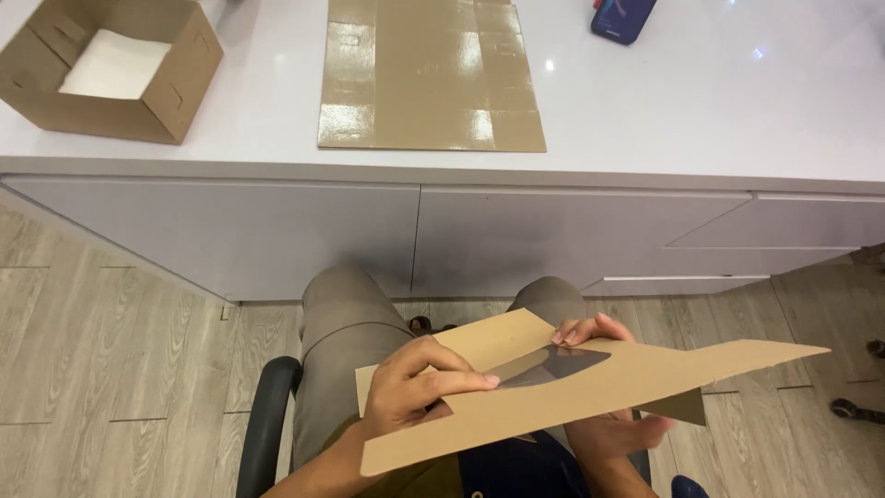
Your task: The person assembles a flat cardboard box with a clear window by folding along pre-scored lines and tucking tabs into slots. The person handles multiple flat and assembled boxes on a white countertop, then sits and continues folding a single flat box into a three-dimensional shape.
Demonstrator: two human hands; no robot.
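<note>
Flat cardboard sheet (590, 392) runs lengthwise left-right, right end raised.

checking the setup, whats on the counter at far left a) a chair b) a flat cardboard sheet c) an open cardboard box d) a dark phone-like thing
c: the open cardboard box sits at the counter's far left with a white sheet inside, while the flat sheet lies mid-counter and the dark thing is further right.

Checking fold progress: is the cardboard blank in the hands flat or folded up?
Mostly flat: the cardboard blank is a thin sheet, one panel slightly lifted.
</note>
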